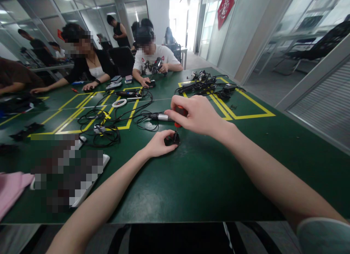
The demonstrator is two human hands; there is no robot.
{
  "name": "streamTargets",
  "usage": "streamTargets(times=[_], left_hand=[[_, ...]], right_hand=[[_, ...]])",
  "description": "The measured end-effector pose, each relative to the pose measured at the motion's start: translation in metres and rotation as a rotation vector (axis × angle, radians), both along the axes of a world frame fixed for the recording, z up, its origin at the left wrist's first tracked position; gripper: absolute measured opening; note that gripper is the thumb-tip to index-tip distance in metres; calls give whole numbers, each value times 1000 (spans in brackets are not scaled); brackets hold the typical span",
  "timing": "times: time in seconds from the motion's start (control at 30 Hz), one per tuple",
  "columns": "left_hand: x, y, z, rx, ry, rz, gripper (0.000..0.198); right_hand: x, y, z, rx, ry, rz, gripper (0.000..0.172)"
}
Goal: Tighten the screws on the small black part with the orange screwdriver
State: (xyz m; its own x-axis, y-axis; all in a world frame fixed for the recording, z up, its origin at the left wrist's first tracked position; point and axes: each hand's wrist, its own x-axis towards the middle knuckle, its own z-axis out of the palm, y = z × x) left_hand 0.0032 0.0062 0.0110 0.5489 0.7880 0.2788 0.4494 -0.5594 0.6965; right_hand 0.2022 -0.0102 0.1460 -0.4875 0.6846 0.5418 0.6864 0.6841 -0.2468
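My right hand (195,115) is closed round the red and black handle of a screwdriver (178,124), held upright with its shaft pointing down. Below it, my left hand (161,144) pinches a small black part (175,140) against the green table. The screwdriver's tip meets this part; the exact point of contact is too small to make out. Just behind my hands lies a silver and black cylindrical tool (161,117) with a black cable, partly hidden by my right fingers.
A pile of black cables and parts (205,84) lies at the back right, inside yellow tape. Coiled cables (104,133) and a white ring (119,103) are to the left. Two pixelated white-edged objects (105,161) lie front left. Across the table (218,181), a person (164,57) handles a power tool.
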Motion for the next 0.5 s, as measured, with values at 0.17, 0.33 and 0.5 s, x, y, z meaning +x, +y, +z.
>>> streamTargets(times=[0.17,0.33,0.5], left_hand=[[-1,-1,0,14,3,2,23],[0,-1,1,18,13,9,24],[1,0,-1,52,28,33,26]], right_hand=[[0,2,-3,35,21,14,20],[0,1,-2,25,29,20,19],[2,3,-2,28,14,20,19]])
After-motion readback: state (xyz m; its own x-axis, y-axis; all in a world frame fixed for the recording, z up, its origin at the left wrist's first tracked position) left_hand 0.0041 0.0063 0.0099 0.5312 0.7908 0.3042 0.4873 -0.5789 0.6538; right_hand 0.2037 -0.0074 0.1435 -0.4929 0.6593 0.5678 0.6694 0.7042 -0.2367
